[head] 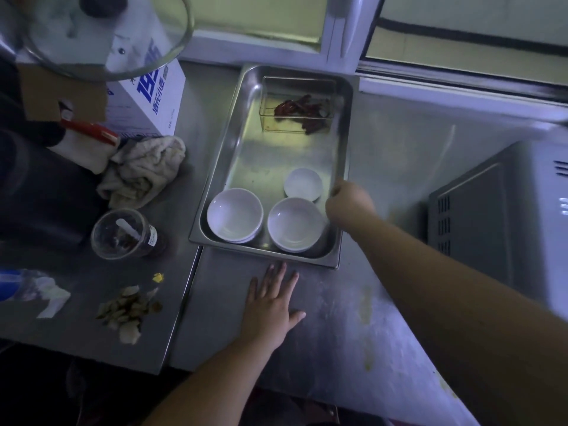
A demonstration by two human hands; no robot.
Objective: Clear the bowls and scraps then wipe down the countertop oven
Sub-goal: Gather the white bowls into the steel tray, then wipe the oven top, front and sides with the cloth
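Note:
A steel tray [233, 139] on the steel counter holds two white bowls [235, 214] [293, 224] at its near end and a small white dish [302, 183] behind them. A clear box of dried red chillies [299, 112] stands at the tray's far end. My right hand [347, 202] grips the tray's right rim beside the right bowl, fingers curled over the edge. My left hand [270, 305] lies flat on the counter just in front of the tray, fingers spread. A pile of food scraps [129, 312] lies at the left. The countertop oven [498, 216] stands at the right.
A crumpled cloth [144, 170] lies left of the tray, by a blue-and-white carton [153, 96]. An open jar with a spoon [123, 233] stands near the scraps. A glass lid [101, 32] hangs at the top left. Crumpled paper [50, 298] lies at the far left. A window runs behind.

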